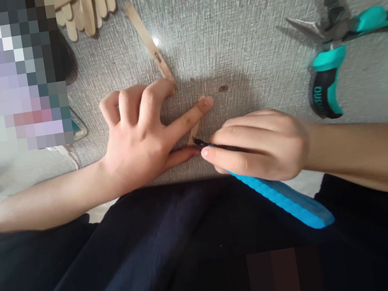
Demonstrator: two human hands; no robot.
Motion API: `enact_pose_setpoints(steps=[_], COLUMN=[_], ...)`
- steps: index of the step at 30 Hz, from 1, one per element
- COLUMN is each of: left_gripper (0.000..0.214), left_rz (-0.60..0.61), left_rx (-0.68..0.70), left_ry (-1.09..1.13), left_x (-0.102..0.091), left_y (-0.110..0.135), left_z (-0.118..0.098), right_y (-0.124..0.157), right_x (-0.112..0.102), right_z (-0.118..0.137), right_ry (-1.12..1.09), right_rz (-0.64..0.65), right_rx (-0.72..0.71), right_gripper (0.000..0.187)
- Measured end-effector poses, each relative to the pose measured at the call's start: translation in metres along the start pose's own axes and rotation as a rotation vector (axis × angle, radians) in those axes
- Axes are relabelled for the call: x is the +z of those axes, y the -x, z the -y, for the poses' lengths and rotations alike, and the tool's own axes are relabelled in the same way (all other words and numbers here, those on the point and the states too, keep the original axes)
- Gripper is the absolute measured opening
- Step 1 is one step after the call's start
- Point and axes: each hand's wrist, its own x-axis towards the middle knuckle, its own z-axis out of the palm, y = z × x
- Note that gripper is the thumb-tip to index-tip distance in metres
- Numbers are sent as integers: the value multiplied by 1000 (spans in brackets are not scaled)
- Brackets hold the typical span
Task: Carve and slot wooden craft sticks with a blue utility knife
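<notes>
Closed fully around a blue-handled craft knife [282, 198], the right hand [259, 145] has its grip clamped, fingers curled together over the front of the handle like a pen hold, with the rest of the handle running back toward the body. The left hand [141, 134] has no closed grip: it lies spread on the grey table [243, 36], its three outer fingers bent and its index finger and thumb apart, one on each side of a short wooden stick piece [195, 131]. That piece lies flat on the table between the two hands, pinned at its far end under the index fingertip. The knife's dark tip [198, 142] touches its near end, just beside the left thumb.

Judging by this, a cut or score across the stick piece is in hand. Any stroke calls for firm downward pressure from the left hand and a blade path kept off the thumb, which sits very close.

Teal-handled snips [332, 47] lie well apart to the right. A pile of sticks [89, 5] sits at the far edge, and a notched stick [149, 40] lies near the left knuckles.
</notes>
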Motion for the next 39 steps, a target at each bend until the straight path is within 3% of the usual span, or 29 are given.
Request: enact_pose_setpoints(steps=[4,11,17,22,27,32,36,39], left_gripper=[90,85,82,87,87,84,88,92], left_rz=[-77,66,100,84,56,-20,19,-13], left_rx=[39,-45,-72,-56,-42,1,-2,6], left_ry=[-75,15,45,49,13,-15,-86,-112], left_x=[0,-10,-10,-9,-9,-7,-7,-9], left_y=[1,-3,-4,-2,0,1,1,1], left_z=[0,-8,-7,-5,-6,-5,-6,-7], right_y=[-1,-5,-11,-15,-19,-22,-25,-28], right_x=[0,-3,4,7,4,2,-5,-8], right_z=[-4,-6,-15,-18,-25,-26,-24,-24], right_ry=[-22,54,-17,-19,-68,-89,-56,-44], right_rz=[-34,53,-35,-68,3,-63,38,44], right_rx=[-43,-39,-118,-128,-184,-180,-161,-156], right_gripper=[23,25,26,19,14,14,15,19])
